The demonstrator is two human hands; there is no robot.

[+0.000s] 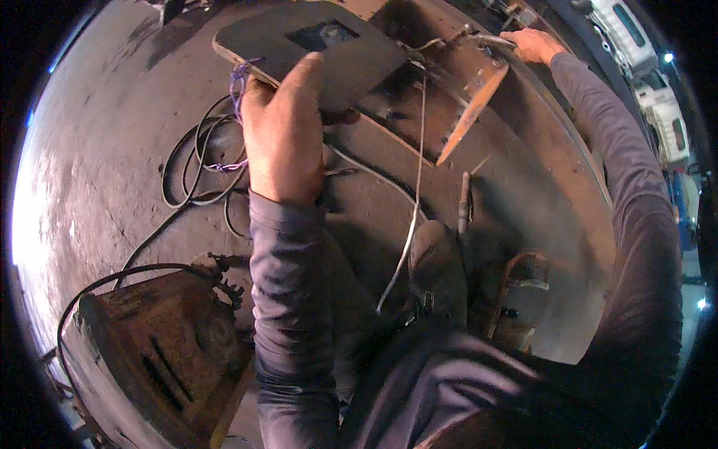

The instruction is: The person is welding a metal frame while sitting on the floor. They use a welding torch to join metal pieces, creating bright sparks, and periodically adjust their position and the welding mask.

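My left hand holds up a dark windowed panel while my right reaches far out

My left hand (288, 135) pinches the near edge of a flat, dark panel (359, 71), thumb on top, other fingers mostly hidden. The panel is at the upper middle of the view, in front of me; it has a rectangular window (323, 34) and a purple cord (238, 78) knotted at its left edge. My right hand (532, 46) is stretched to the upper right, fingertips at a pale, slender tool (490, 38); I cannot tell how firmly they close. Between my arms stands an orange-edged metal plate (475, 112). Loops of dark cable (165, 179) lie left of my left wrist, and a rusty metal box (179, 329) sits at lower left.
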